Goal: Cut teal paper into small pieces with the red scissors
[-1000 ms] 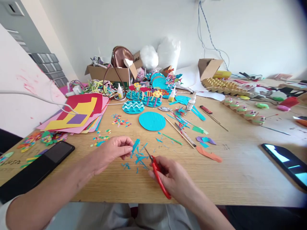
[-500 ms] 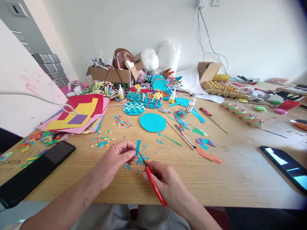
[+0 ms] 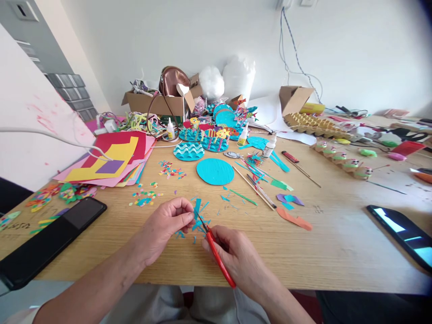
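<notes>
Red-handled metal scissors (image 3: 220,260) sit gripped in the right hand (image 3: 236,252), blades at a narrow blue paper strip (image 3: 198,205). The left hand (image 3: 173,220) pinches that strip.

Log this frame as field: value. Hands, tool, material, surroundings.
left hand: pinching a blue paper strip
right hand: gripping red-handled scissors
blades: at the strip, close to the left hand; whether cutting, can't tell
below hands: blue scraps on wooden table
beyond hands: plain blue disc; wave-trimmed disc behind it, to the left
left side: stacked coloured paper
far right: phone
</notes>
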Tool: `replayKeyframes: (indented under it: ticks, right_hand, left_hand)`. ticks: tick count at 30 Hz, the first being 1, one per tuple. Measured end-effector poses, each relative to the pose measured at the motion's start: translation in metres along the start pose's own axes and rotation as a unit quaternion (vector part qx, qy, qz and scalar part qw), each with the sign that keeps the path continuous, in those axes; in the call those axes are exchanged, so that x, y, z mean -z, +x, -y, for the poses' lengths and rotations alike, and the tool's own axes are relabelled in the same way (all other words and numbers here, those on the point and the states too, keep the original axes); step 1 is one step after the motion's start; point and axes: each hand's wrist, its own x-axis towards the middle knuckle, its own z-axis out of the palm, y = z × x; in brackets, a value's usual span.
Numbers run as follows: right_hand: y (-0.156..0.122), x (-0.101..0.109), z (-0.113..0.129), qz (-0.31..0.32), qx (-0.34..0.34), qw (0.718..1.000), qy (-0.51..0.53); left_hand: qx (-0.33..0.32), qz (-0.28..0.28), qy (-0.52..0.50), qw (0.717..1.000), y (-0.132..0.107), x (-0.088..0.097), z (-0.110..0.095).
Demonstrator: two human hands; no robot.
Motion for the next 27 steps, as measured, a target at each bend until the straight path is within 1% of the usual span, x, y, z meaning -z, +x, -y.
replayKeyframes:
  ticks: [15,22,27]
  right_hand:
    - [-0.001,0.002,0.002,-0.004,0.002,1.000,-0.003]
    - [-0.002,-0.001,-0.007,-0.009,0.009,1.000,-0.005]
    - [-0.006,0.000,-0.012,-0.018,-0.010,1.000,-0.011]
  left_hand:
    - [0.002,0.009,0.003,1.000,0.001,-0.005,0.000]
    - [0.008,0.013,0.004,1.000,0.001,-0.006,0.001]
    - [0.035,0.016,-0.001,0.999,0.003,-0.011,0.001]
